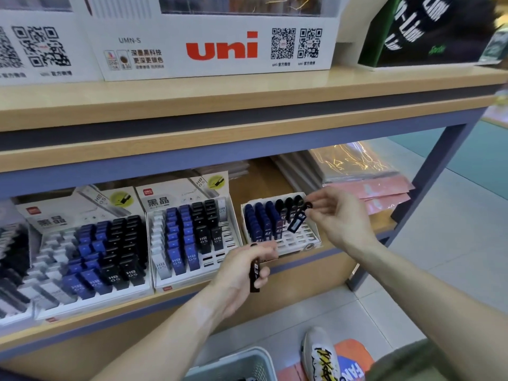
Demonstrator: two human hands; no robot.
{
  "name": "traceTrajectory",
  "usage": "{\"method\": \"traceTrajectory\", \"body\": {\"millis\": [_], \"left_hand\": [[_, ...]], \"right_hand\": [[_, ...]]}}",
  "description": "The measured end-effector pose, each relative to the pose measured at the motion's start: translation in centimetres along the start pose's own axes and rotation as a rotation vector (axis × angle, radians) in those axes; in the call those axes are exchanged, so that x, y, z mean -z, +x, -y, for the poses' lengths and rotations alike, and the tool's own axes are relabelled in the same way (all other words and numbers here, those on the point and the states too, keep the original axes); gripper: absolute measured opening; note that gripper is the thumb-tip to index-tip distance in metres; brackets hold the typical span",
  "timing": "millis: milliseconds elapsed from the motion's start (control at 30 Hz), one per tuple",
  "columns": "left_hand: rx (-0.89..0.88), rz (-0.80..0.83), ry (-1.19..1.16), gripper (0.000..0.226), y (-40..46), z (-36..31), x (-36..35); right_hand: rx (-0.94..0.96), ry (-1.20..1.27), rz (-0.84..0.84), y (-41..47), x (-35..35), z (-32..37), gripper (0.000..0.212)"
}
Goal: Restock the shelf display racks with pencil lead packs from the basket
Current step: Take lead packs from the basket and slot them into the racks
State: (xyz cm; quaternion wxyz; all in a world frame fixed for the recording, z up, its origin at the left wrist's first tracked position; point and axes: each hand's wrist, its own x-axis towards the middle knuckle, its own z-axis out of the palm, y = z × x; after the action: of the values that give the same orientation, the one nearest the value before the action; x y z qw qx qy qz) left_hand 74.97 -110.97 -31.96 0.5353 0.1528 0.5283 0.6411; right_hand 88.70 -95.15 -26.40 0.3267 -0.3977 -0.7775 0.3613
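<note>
Right hand (pixel 334 215) pinches a lead pack (pixel 296 221) above the small rack (pixel 295 240); left hand (pixel 247 266) grips spares (pixel 254 272). Square pack upright over an empty slot, then lower.

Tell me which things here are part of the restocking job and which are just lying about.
Job:
- right hand pinching a lead pack
- left hand holding a dark pack
- small rack
- basket

Lying about:
- uni box
- pink packets
- green-black box
</note>
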Motion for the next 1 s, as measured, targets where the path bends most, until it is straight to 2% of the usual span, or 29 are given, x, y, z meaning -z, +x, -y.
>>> {"method": "traceTrajectory", "body": {"millis": [100, 300, 733, 867, 1000], "left_hand": [[0.013, -0.015, -0.133, 0.036, 0.2, 0.2, 0.1], [-0.024, -0.042, -0.139, 0.028, -0.1, -0.2, 0.2], [-0.142, -0.091, -0.051, 0.02, -0.9, -0.6, 0.2], [-0.145, -0.11, -0.051, 0.021, -0.8, -0.6, 0.4], [-0.129, -0.154, -0.083, 0.033, -0.6, -0.5, 0.5]], "right_hand": [[0.153, -0.167, -0.023, 0.5, -0.6, -1.0, 0.021], [0.291, -0.324, 0.032, 1.3, -2.6, -2.4, 0.022], [0.344, -0.42, 0.19, 2.9, -3.4, -2.6, 0.022], [0.31, -0.357, 0.169, 3.1, -3.3, -3.3, 0.027], [0.333, -0.381, 0.119, 3.5, -3.7, -3.4, 0.022]]}}
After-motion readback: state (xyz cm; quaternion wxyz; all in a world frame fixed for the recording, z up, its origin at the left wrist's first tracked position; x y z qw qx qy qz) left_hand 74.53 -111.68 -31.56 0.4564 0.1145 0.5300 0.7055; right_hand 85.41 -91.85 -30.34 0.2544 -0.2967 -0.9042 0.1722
